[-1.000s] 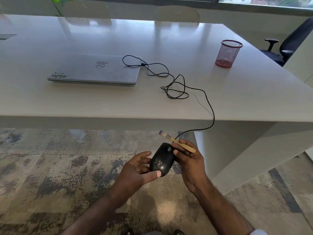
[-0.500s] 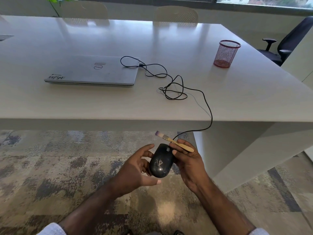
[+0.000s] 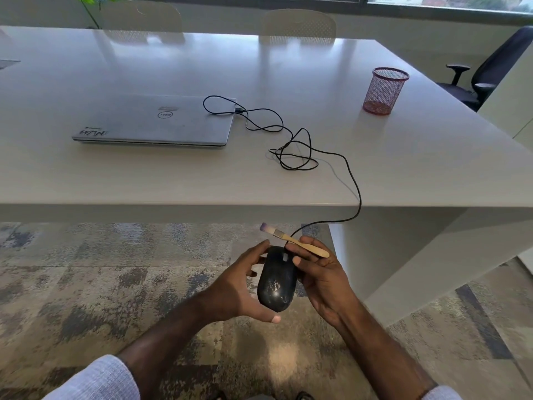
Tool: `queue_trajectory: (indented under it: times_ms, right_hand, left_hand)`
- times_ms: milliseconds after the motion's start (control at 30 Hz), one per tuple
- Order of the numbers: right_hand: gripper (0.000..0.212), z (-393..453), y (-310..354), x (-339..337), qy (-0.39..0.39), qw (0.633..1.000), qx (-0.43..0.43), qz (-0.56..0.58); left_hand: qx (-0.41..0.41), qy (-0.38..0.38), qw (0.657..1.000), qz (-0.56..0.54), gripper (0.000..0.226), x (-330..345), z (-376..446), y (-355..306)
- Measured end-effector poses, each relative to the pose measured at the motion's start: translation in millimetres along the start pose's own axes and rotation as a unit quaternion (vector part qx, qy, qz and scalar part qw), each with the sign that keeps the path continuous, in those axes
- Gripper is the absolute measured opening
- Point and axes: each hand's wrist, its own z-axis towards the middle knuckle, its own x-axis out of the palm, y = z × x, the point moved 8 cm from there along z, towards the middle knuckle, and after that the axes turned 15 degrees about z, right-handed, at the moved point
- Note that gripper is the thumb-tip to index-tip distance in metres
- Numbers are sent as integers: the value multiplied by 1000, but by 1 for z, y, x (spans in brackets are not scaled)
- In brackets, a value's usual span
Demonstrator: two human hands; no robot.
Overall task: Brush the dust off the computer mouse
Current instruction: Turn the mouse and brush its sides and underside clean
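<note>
The dusty black computer mouse [image 3: 276, 280] is held below the tabletop [image 3: 317, 186] edge, cradled by the left hand [image 3: 242, 287]. The right hand [image 3: 323, 275] pinches a small wooden brush [image 3: 294, 240] and touches the mouse. Its cable [image 3: 356, 183] runs to a closed laptop [image 3: 155, 121].

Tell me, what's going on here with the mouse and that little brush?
A person is cleaning a dusty black computer mouse. It sits between both hands, off the table and over the carpet: the left hand cups its side and underside, while the right hand steadies the other side and also holds a small wooden brush. The bristles point away from the mouse, not touching it. Whitish dust shows on its rear. Its cable runs up over the table edge toward a closed laptop.
</note>
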Motion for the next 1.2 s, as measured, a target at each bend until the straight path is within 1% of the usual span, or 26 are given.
queue_trajectory:
  times_ms: [200, 367, 533, 800, 967, 1200]
  right_hand:
    - [37, 0, 2, -3, 1, 1000, -7, -7]
    - [37, 0, 4, -1, 8, 1000, -10, -15]
    - [36, 1, 6, 1, 11, 999, -16, -26]
    - [35, 2, 6, 0, 3, 999, -21, -50]
    - [33, 1, 6, 2, 9, 998, -27, -61]
    - [23, -2, 11, 2, 0, 995, -44, -85]
  left_hand:
    - [25, -15, 1000, 8, 125, 5, 3, -4]
    - [37, -29, 999, 14, 132, 9, 5, 1]
    - [61, -44, 996, 37, 124, 8, 7, -2]
    - [79, -57, 993, 61, 133, 7, 8, -1]
    - [89, -71, 991, 73, 122, 5, 8, -5]
    - [93, -75, 990, 75, 119, 4, 9, -5]
